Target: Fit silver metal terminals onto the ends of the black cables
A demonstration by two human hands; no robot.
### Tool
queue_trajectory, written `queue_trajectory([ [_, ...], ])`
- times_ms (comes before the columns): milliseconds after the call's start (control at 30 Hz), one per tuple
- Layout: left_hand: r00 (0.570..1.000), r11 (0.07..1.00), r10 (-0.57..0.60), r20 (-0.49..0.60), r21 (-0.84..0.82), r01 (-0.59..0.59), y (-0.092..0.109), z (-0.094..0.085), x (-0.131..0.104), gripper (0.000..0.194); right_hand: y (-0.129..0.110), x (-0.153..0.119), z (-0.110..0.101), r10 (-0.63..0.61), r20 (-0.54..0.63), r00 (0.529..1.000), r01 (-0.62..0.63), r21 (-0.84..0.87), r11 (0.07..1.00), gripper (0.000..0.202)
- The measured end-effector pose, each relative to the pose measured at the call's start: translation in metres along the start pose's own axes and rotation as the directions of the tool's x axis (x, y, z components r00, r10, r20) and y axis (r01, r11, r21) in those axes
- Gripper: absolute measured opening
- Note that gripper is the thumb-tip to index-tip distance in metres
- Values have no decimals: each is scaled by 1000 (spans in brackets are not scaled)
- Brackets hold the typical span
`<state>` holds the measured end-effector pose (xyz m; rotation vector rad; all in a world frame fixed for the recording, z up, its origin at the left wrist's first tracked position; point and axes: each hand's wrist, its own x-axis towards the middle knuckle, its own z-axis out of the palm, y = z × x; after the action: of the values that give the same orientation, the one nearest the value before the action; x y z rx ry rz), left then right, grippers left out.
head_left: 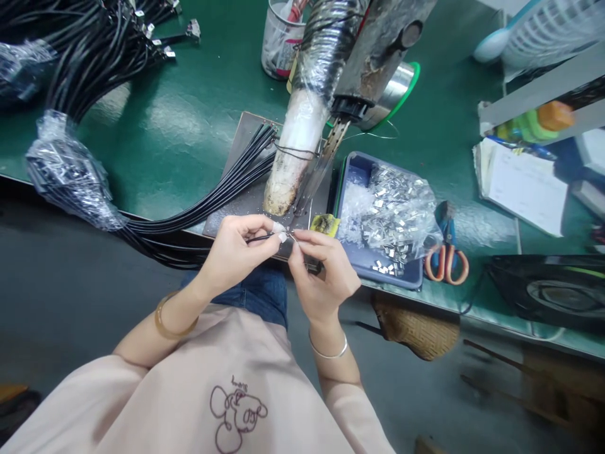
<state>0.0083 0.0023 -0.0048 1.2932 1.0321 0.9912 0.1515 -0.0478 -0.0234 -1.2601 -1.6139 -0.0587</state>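
Note:
My left hand [243, 249] pinches a thin black cable [258, 239] close to its end, with white coverings on the thumb and fingertip. My right hand [326, 265] meets it at the cable's tip, thumb and forefinger closed on a fine wire-like piece too small to make out. Both hands are at the bench's front edge, just below the stained tip of a white wrapped tube [288, 148]. A bundle of black cables [198, 208] runs from the left onto a dark board [231, 211], their ends lying behind the tube. Near my right fingers lies a small yellow pad [325, 224] with a dark patch.
A perforated metal rod [333, 142] hangs beside the tube. To the right, a blue tray [347, 217] holds bagged and loose small metal parts, with orange-handled scissors-like cutters [447, 261] alongside. Plastic-wrapped cable ends [70, 170] lie left; a notebook [522, 186] lies right.

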Motion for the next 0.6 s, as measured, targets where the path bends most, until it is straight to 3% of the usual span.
queue_trajectory([
  [333, 1000, 1000, -3, -3, 7, 3, 9, -1, -2, 12, -4, 3, -3, -6, 1, 1000, 6, -27, 1000, 21],
  [600, 998, 1000, -26, 54, 10, 25, 2, -3, -4, 11, -4, -3, -6, -23, 55, 998, 25, -36, 999, 21],
])
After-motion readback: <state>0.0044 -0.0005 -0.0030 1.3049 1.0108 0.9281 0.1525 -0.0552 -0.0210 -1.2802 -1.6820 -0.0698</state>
